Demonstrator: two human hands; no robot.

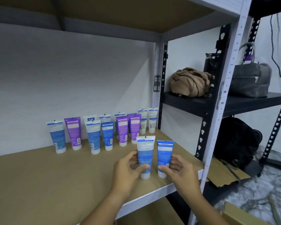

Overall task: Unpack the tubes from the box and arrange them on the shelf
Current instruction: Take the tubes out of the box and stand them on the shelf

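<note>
Shelf board [47, 172] bare front-left; tube rows [104, 132] block rear.

Shelf board [39, 176] tan, frame white. Front tubes: white-and-blue tube [144, 155], white cap; solid blue tube [164, 155], white cap. Rear tubes [104, 130] mixed: purple, blue, white-blue, white, all white caps. Neighbouring rack [203, 132] black. Cloth bundle [189, 82] brown. Bag [250, 80] grey. Backpack [234, 142] black. Floor [266, 192] white-grey marbled.

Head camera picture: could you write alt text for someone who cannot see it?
Two hands stand two tubes cap-down near a shelf's front edge: the left hand grips a white-and-blue tube, the right hand a blue tube. Behind, more blue and purple tubes stand in rows by the wall.
</note>
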